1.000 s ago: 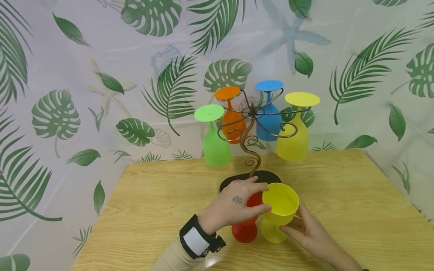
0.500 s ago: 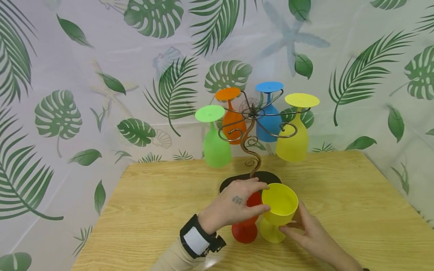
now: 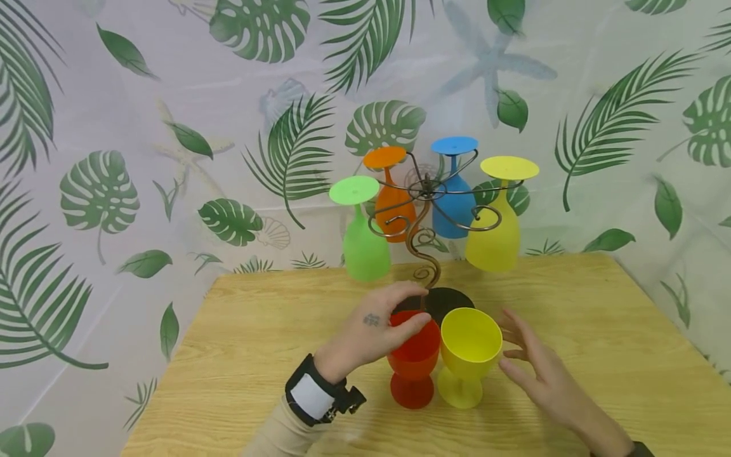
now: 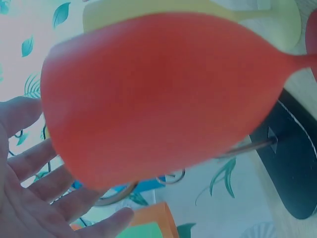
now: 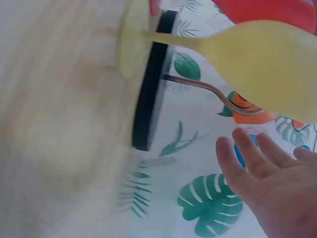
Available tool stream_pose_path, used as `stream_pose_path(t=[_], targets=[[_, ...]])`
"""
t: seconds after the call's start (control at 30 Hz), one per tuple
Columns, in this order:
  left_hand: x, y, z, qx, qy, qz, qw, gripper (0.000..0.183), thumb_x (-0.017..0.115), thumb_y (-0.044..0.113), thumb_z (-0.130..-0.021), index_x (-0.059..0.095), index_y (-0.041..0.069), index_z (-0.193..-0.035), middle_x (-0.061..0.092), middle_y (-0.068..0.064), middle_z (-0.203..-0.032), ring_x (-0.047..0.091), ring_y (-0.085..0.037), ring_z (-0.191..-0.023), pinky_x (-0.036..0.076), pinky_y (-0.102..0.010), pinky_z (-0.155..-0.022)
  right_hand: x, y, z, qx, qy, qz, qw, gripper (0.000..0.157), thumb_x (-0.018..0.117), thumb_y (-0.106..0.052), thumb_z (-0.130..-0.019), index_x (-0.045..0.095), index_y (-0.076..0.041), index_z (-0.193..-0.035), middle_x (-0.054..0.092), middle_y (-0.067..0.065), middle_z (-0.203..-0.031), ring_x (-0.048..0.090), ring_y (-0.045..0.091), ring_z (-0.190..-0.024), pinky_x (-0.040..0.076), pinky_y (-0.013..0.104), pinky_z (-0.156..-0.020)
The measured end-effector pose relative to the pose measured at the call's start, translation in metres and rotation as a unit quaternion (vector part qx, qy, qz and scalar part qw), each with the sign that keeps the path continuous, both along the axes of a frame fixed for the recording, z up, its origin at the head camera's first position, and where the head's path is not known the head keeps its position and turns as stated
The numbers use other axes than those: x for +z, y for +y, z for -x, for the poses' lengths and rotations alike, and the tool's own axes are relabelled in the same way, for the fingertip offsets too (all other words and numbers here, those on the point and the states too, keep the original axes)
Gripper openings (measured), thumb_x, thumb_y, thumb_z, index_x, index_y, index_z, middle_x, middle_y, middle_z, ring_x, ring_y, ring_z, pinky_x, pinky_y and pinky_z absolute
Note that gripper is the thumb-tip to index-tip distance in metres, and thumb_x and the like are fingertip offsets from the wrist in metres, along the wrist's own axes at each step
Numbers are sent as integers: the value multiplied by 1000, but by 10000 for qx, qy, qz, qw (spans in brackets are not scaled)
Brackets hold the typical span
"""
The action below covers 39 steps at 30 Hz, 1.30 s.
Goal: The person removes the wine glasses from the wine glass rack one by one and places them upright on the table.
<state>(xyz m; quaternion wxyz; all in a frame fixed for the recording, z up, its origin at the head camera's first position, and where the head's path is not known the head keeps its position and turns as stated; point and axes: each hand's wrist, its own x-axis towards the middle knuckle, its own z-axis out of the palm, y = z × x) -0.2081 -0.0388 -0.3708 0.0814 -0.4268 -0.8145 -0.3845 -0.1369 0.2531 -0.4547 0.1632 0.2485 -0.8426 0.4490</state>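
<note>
A red goblet (image 3: 414,362) and a yellow goblet (image 3: 469,343) stand upright side by side on the table, in front of the rack's black base. My left hand (image 3: 365,327) is at the red goblet's rim, thumb and fingers spread; the left wrist view shows its fingers loosely extended beside the red bowl (image 4: 148,99). To the right of the yellow goblet, my right hand (image 3: 539,371) has its fingers apart from the bowl. In the right wrist view that hand (image 5: 277,183) shows relaxed fingers with nothing in them, next to the yellow bowl (image 5: 267,69).
Behind stands a curled metal rack (image 3: 425,187) on a black base (image 3: 451,304). Upside down on it hang a green goblet (image 3: 365,247), an orange goblet (image 3: 394,203), a blue goblet (image 3: 454,203) and another yellow goblet (image 3: 497,238). A leaf-patterned sheet (image 3: 188,95) backs the wooden table (image 3: 257,355).
My left hand has moved left, off the yellow goblet's rim to the red one. My right hand has drawn back to the right and let go of the yellow goblet.
</note>
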Motion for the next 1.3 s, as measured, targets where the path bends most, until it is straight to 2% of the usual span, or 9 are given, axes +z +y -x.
stream_pose_path(t=[0.17, 0.33, 0.43, 0.6, 0.73, 0.83, 0.97, 1.07, 1.3], targets=[[2, -12, 6, 277, 57, -269, 9992, 37, 70, 19, -98, 64, 5, -132, 66, -10, -134, 60, -21, -128, 48, -36, -110, 15, 2, 6, -162, 435, -136, 9988, 77, 59, 7, -94, 28, -14, -161, 52, -1, -148, 51, -3, -128, 48, 12, -94], [2, -21, 11, 441, 40, -328, 9985, 38, 69, 19, -99, 63, 5, -134, 66, -12, -134, 59, -21, -128, 49, -39, -110, 43, 1, 13, -303, 764, -321, 9961, 79, 63, 7, -92, 31, -14, -160, 57, 13, -144, 49, -3, -130, 39, 6, -101], [2, -26, 13, 595, 100, -323, 9977, 39, 68, 20, -99, 62, 5, -134, 65, -12, -134, 59, -24, -128, 49, -42, -109, 62, -3, 20, -287, 991, -484, 9935, 79, 66, 7, -91, 33, -12, -159, 58, 15, -143, 50, -3, -130, 37, 5, -103], [4, -35, 20, 924, 236, -407, 9946, 39, 69, 19, -98, 62, 2, -132, 66, -15, -130, 61, -32, -122, 55, -49, -95, 87, -17, 33, -98, 1222, -810, 9891, 78, 71, 2, -89, 36, -10, -158, 60, 12, -143, 57, 16, -127, 40, 7, -103], [7, -41, 26, 1162, 324, -503, 9914, 38, 68, 18, -98, 63, 0, -131, 67, -17, -126, 63, -31, -114, 57, -46, -84, 99, -28, 47, 182, 1323, -1004, 9859, 77, 73, 0, -89, 37, -7, -157, 60, 13, -143, 60, 29, -124, 42, 10, -104], [9, -43, 27, 1277, 382, -544, 9896, 37, 68, 17, -98, 63, 0, -130, 68, -17, -123, 64, -30, -109, 57, -41, -81, 105, -34, 56, 340, 1350, -1024, 9850, 75, 73, 0, -89, 38, -5, -156, 60, 14, -141, 61, 31, -123, 47, 15, -103], [9, -46, 28, 1369, 425, -649, 9875, 36, 69, 17, -97, 64, -1, -128, 69, -17, -121, 64, -29, -106, 57, -41, -78, 111, -41, 65, 429, 1125, -1165, 9859, 70, 71, -6, -93, 39, -5, -155, 61, 13, -142, 62, 30, -124, 55, 36, -100], [9, -48, 29, 1432, 420, -881, 9849, 33, 69, 15, -97, 65, -1, -126, 69, -17, -120, 65, -30, -104, 57, -45, -77, 116, -46, 70, 517, 809, -1374, 9859, 67, 69, -13, -96, 38, -6, -155, 59, 13, -143, 62, 31, -124, 56, 51, -97], [8, -54, 34, 1683, 478, -1286, 9761, 28, 70, 11, -95, 68, -3, -119, 69, -20, -109, 64, -31, -99, 57, -45, -75, 126, -56, 82, 807, 243, -1837, 9794, 66, 64, -22, -101, 33, -6, -157, 49, 18, -152, 61, 37, -127, 53, 58, -100]])
